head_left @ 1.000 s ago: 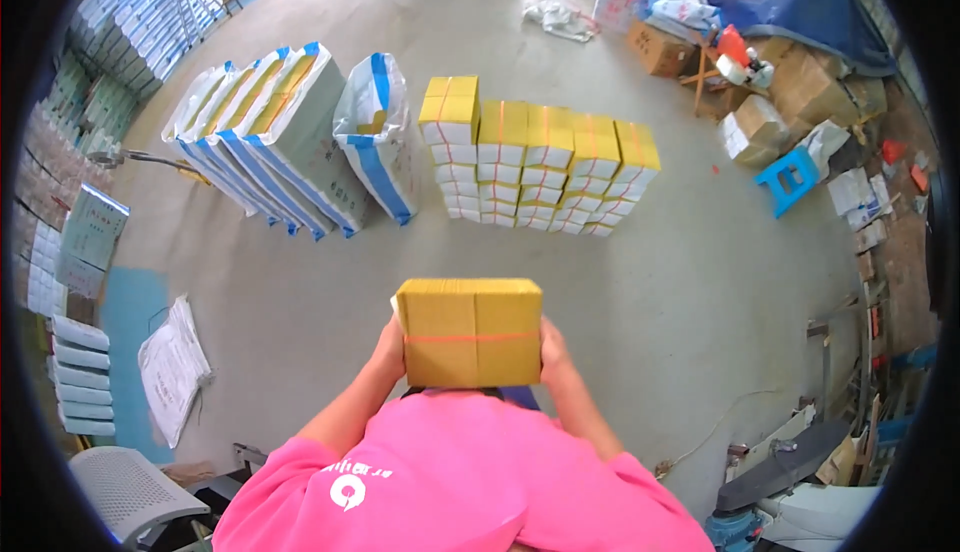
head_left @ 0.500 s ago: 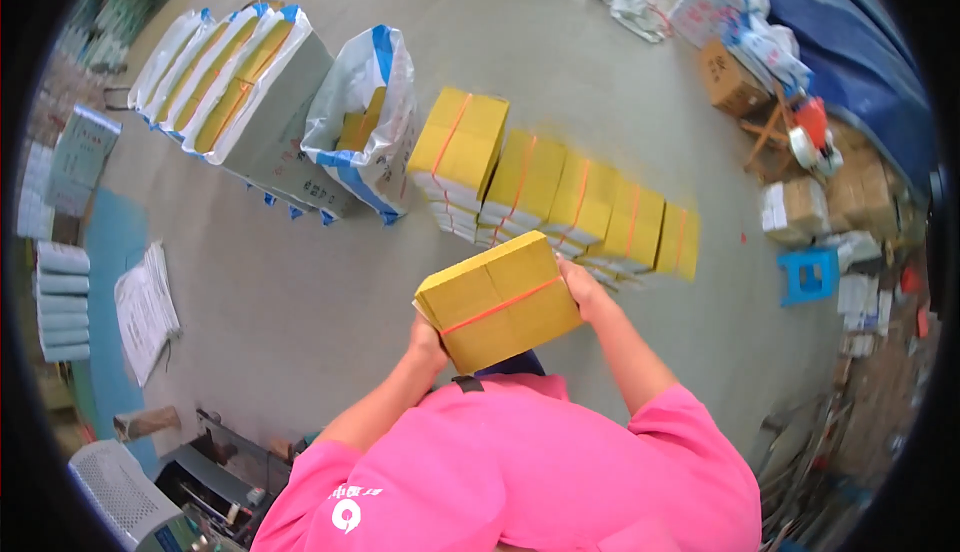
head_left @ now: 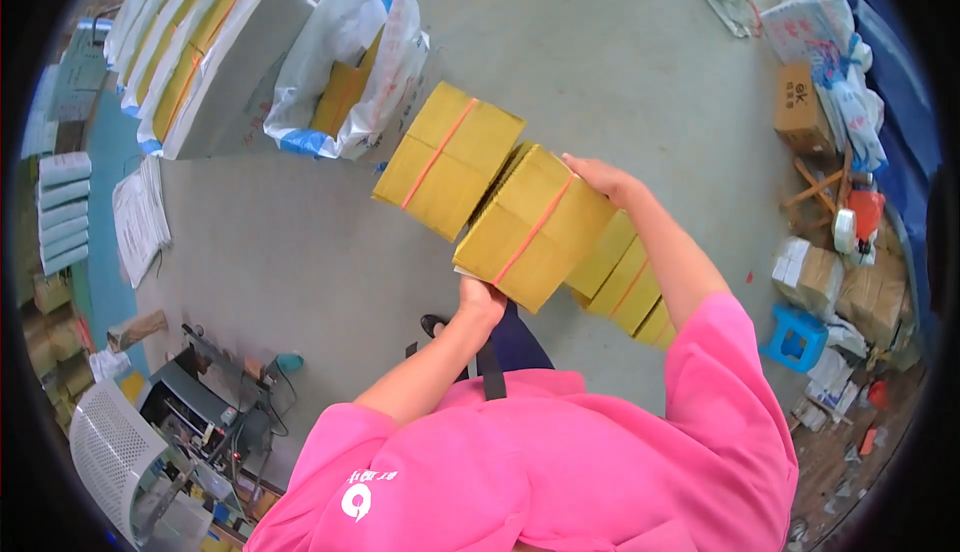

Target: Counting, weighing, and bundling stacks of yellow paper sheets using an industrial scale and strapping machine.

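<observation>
Between my two hands is a bundle of yellow paper (head_left: 520, 207) tied with an orange band. My left hand (head_left: 482, 302) grips its near lower end, partly under it. At the far right end, my right hand (head_left: 600, 180) closes on the other side, with some fingers hidden. Close beside the held bundle, on its left, stands a stack topped by another banded yellow bundle (head_left: 445, 157). More yellow bundles (head_left: 625, 287) show in a row to the right, partly covered by the held one and my right forearm. Whether the held bundle rests on the row cannot be seen.
An open white-and-blue sack (head_left: 395, 62) with yellow bundles inside stands ahead on the left, beside several filled sacks (head_left: 235, 72). A grey machine (head_left: 200, 392) is at the near left. A blue stool (head_left: 795, 340) and cartons (head_left: 803, 107) line the right side.
Both hands have carried the bundle forward and to the right, from near my body to the row. The bundle has turned, and my view has shifted closer to the row.
</observation>
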`<state>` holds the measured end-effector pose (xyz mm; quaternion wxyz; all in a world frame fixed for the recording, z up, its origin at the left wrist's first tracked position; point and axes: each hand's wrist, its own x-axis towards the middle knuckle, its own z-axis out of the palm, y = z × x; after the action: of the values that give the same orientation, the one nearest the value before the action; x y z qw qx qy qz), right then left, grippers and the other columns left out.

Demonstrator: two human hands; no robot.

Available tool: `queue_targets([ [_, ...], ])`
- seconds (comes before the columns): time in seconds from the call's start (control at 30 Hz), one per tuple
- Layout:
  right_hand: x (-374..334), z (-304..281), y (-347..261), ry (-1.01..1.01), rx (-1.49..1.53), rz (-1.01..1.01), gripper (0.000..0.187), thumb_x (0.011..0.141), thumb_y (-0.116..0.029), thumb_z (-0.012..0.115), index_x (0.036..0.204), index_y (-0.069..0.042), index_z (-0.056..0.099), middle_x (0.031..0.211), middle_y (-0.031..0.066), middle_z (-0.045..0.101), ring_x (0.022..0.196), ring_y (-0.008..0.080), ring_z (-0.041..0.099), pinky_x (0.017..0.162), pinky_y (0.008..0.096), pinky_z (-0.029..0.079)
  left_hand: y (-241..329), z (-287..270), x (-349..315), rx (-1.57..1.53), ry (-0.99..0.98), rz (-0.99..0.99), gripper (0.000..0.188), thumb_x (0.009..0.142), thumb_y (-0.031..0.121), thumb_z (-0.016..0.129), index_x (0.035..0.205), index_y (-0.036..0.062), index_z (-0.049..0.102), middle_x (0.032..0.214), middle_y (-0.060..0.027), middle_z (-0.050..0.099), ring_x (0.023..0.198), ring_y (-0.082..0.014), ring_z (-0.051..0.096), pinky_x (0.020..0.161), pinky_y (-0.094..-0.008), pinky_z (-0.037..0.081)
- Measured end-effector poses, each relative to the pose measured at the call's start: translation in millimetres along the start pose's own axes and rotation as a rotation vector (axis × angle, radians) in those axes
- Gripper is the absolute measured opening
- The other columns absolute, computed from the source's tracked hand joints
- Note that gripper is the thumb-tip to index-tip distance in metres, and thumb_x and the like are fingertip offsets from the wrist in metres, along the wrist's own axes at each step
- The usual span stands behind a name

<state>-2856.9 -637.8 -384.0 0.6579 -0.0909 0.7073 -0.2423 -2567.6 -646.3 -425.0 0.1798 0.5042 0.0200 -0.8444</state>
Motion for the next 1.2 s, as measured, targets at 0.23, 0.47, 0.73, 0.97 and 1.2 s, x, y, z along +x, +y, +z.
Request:
queue_targets([
  [0.23, 47, -25, -10, -0.085, -0.01, 0.043, 0.062, 0.101, -0.054, 0.037, 0.139, -0.007, 0.049, 0.138, 0.0135, 0.054, 0.122, 0.0268, 0.054, 0.1, 0.0434, 0.046, -2, 20, 27, -0.03, 0.073, 0.059, 0.046, 0.097, 0.041, 0.049, 0.129, 0.0085, 0.052, 0.132, -0.007, 0.056, 0.12, -0.025, 0.054, 0.101, -0.0431, 0.045],
  [0.47, 73, -36, -6, -0.111, -0.111, 0.072, 0.065, 0.098, -0.058, 0.041, 0.14, -0.01, 0.05, 0.139, 0.011, 0.053, 0.123, 0.0239, 0.054, 0.1, 0.0412, 0.046, -4, 20, 37, -0.006, 0.142, -0.017, 0.048, 0.099, 0.044, 0.043, 0.131, 0.0098, 0.051, 0.133, -0.006, 0.056, 0.12, -0.0237, 0.053, 0.1, -0.0435, 0.045],
  [0.73, 69, -34, -8, -0.077, -0.153, 0.094, 0.068, 0.098, -0.059, 0.038, 0.14, -0.008, 0.05, 0.14, 0.0123, 0.052, 0.126, 0.0274, 0.05, 0.102, 0.0441, 0.043, -10, 10, 41, 0.02, 0.091, -0.028, 0.049, 0.1, 0.046, 0.038, 0.132, 0.0115, 0.049, 0.135, -0.0052, 0.053, 0.121, -0.024, 0.051, 0.102, -0.045, 0.042],
  [0.97, 109, -56, 32, 0.161, -0.165, -0.126, 0.06, 0.096, -0.049, 0.046, 0.133, -0.003, 0.056, 0.137, 0.013, 0.056, 0.124, 0.0277, 0.052, 0.101, 0.0433, 0.043, 0, -14, 38, 0.178, 0.033, -0.025, 0.058, 0.097, 0.055, 0.045, 0.134, 0.0109, 0.047, 0.132, -0.0066, 0.051, 0.122, -0.0262, 0.049, 0.101, -0.0503, 0.04],
  [1.2, 70, -63, 91, 1.053, -0.333, -0.652, 0.027, 0.09, -0.02, 0.053, 0.103, 0.0, 0.066, 0.087, 0.0066, 0.064, 0.083, 0.0153, 0.056, 0.073, 0.0324, 0.046, 55, -186, -83, 0.448, 0.331, 0.278, 0.067, 0.1, 0.039, 0.046, 0.155, 0.01, 0.02, 0.154, -0.0145, 0.031, 0.132, -0.0311, 0.045, 0.106, -0.0442, 0.04],
])
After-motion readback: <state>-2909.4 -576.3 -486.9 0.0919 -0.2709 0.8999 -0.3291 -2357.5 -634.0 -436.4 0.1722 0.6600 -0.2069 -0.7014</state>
